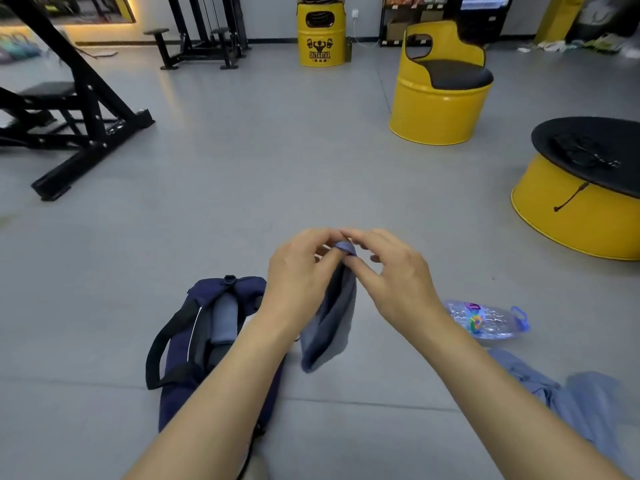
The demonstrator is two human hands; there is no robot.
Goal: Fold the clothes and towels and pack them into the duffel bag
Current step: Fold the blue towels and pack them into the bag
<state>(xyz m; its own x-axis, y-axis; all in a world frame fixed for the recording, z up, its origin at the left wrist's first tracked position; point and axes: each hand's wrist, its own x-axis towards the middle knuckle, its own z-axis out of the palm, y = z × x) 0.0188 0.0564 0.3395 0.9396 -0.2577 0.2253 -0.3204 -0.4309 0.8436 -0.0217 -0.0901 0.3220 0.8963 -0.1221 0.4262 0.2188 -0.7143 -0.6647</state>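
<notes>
In the centre of the frame both hands meet above the grey floor. The left hand and the right hand pinch the top edge of a small grey-blue towel between thumb and fingertips; the other fingers of the right hand are spread loosely, while those of the left hand curl in. The towel hangs down from this pinch, folded lengthwise, with its lower end free in the air between the two forearms.

At lower left of centre lies the navy duffel bag – its mouth is open and a rolled grey item shows inside, beside a black strap. The left forearm crosses over the near part of the bag and hides it.

To the lower right, a clear plastic water bottle with a blue cap lies on its side on the floor, just behind the right forearm. Nearer the bottom right corner a crumpled light blue garment is spread on the floor, partly covered by the same arm.

Farther away – a yellow barrel chair at upper right, a low yellow table with a black top at the right edge, a yellow barrel at top centre, and black gym machines at the upper left
</notes>
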